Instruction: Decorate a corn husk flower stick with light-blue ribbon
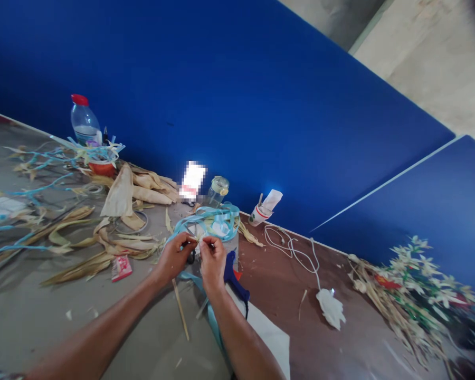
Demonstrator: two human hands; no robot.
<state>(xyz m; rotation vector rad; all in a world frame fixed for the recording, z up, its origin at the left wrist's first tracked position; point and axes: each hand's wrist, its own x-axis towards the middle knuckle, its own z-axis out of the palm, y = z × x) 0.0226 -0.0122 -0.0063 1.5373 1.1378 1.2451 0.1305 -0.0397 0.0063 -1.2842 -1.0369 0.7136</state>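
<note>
Head view: we hold a small pale piece point(199, 239) where our hands meet, thumb and forefinger of our left hand point(176, 253) pinched together on one side of it and those of our right hand point(212, 259) pinched on the other, its exact shape too small to tell. It sits right at the fingertips, on the near side of the looped light blue ribbon point(218, 215). Just beside our right hand we see a dark blue glue gun point(234, 279), and a thin stick point(181, 310) lies on the table point(142, 338) between our forearms.

Held piece point(199, 238) too small to tell; bright screen point(193, 179) pixelated; forearms point(239, 332) cut off.
</note>
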